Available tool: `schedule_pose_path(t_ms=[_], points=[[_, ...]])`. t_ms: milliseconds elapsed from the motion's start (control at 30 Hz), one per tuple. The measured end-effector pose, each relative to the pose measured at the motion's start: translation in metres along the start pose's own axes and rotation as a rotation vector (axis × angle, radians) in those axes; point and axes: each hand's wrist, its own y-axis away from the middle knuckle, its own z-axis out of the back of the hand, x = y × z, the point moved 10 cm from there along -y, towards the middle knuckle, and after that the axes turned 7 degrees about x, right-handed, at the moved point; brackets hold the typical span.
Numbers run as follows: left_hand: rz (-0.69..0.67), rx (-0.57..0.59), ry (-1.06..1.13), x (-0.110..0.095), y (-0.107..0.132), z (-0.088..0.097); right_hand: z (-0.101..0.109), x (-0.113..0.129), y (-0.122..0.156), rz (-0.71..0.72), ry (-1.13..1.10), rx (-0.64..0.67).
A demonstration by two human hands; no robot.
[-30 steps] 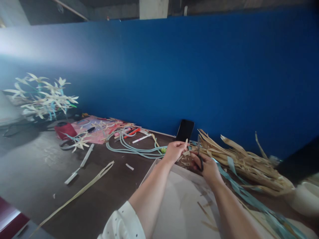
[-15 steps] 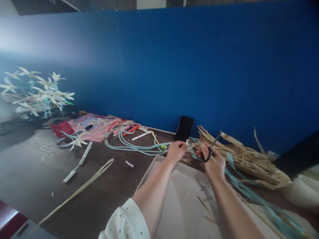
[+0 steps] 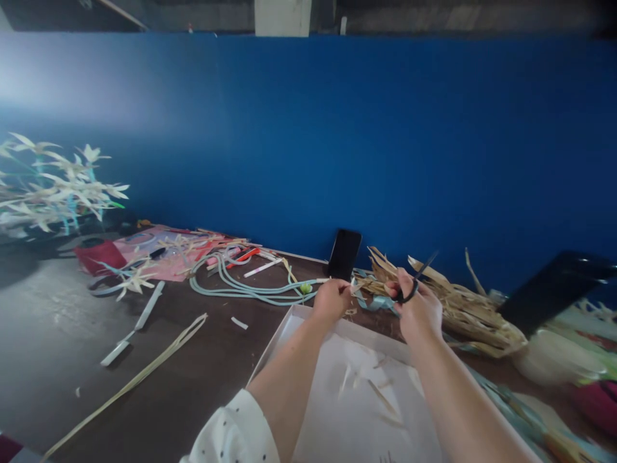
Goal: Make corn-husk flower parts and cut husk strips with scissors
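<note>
My left hand (image 3: pixel 331 301) is closed above the far rim of a shallow white box (image 3: pixel 359 418). Its fingertips pinch a small pale strip (image 3: pixel 355 287), which looks like dried husk. Just to the right, my right hand (image 3: pixel 420 315) is wrapped round a pair of dark-handled scissors (image 3: pixel 423 271), whose blades point up and away to the right. Pale scraps (image 3: pixel 346 378) show over the box floor, some of them blurred. Close behind my left hand ends a looped light-blue cord (image 3: pixel 245 288), beside a small green bud (image 3: pixel 305 289).
A black phone (image 3: pixel 344 253) leans against the blue wall (image 3: pixel 308 141). To the right lies a bundle of dried husks (image 3: pixel 475 315). Pens (image 3: pixel 263 267), a pink sheet (image 3: pixel 171 269) and a folded pale strand (image 3: pixel 139 376) lie leftward. White star-shaped flowers (image 3: pixel 62 183) stand far left.
My right hand has moved rightward with the scissors, away from my left hand. Additional pale scraps show over the box. The whole view has shifted slightly.
</note>
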Motion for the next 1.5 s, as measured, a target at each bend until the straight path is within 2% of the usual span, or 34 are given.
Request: schedule_pose_path(t_ms=[167,333,467,667,833,967,1067,1167,1333,1400,1500], points=[[-0.038,-0.013,-0.054,-0.009,0.003,0.003,0.024,-0.007,0.013,-0.027,-0.04,-0.063],[-0.081,-0.027,-0.102,-0.015,0.005,0.004,0.046,-0.032,0.032,-0.048,-0.034,-0.133],[-0.121,-0.021,-0.114,-0.018,0.005,0.004,0.046,-0.044,0.041,-0.046,-0.001,-0.118],[-0.113,-0.055,-0.066,-0.016,0.006,0.009,0.042,-0.043,0.043,-0.008,0.04,-0.073],[-0.048,-0.117,0.064,-0.013,0.007,0.022,0.035,-0.042,0.042,0.007,-0.008,-0.002],[-0.004,-0.096,0.123,-0.022,0.01,0.027,0.036,-0.044,0.043,-0.02,-0.046,-0.008],[-0.023,-0.012,0.08,-0.034,0.019,0.023,0.034,-0.043,0.044,-0.015,-0.102,0.0],[-0.095,0.197,0.024,-0.047,0.037,0.006,0.032,-0.04,0.045,0.001,-0.157,0.011],[0.011,0.519,0.053,-0.032,0.073,-0.02,0.032,-0.036,0.047,0.004,-0.147,0.019],[0.016,0.588,0.036,-0.03,0.081,-0.027,0.033,-0.034,0.047,0.01,-0.123,0.015],[-0.002,0.617,-0.053,-0.032,0.087,-0.031,0.035,-0.031,0.048,0.025,-0.096,0.003]])
